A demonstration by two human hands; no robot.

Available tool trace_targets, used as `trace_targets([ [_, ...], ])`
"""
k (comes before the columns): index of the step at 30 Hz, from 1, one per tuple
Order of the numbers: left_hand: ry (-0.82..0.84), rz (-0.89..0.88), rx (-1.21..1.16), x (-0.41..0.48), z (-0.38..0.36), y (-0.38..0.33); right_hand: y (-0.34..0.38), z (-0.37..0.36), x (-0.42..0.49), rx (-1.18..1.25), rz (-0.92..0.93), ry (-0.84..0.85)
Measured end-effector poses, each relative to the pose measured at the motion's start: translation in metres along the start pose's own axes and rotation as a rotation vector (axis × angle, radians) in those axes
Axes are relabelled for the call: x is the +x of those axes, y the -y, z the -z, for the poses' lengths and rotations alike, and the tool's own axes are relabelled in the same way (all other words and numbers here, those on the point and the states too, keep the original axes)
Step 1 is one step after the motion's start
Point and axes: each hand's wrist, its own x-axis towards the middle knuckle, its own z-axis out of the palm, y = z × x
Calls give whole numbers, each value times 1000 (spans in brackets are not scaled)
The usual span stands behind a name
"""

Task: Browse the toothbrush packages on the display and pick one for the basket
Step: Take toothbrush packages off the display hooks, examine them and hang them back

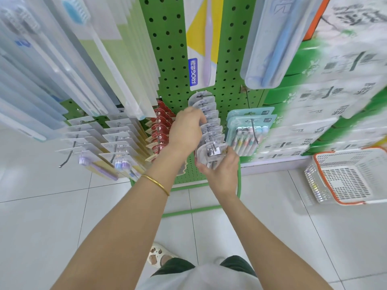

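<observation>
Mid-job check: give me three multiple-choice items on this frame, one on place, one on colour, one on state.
1. Where is the basket?
A. On the floor, right of the display
B. On the person's arm
C. Hung from a peg

2. What colour is the pegboard?
A. Blue
B. Green
C. Grey

3. What is the right hand doing?
A. Hanging free
B. Reaching into the basket
C. Gripping the front clear package

Key: 1 A, it sits on the tiles; 2 B, green perforated panel; 3 C, fingers wrap the package.

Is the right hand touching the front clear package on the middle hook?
Touching. The head view shows the right hand cupping the front clear package from below, thumb against its right edge.
</observation>
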Motion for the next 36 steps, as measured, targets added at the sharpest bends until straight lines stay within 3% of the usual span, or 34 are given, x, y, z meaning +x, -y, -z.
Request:
trace_targets([
  [13,51,-72,202,3,2,10,-9,13,-5,-28,0,102],
  [25,20,58,541,-48,2,3,-8,22,-13,-74,-16,163],
  [36,-46,148,505,-103,-11,-5,-2,48,-33,0,50,166],
])
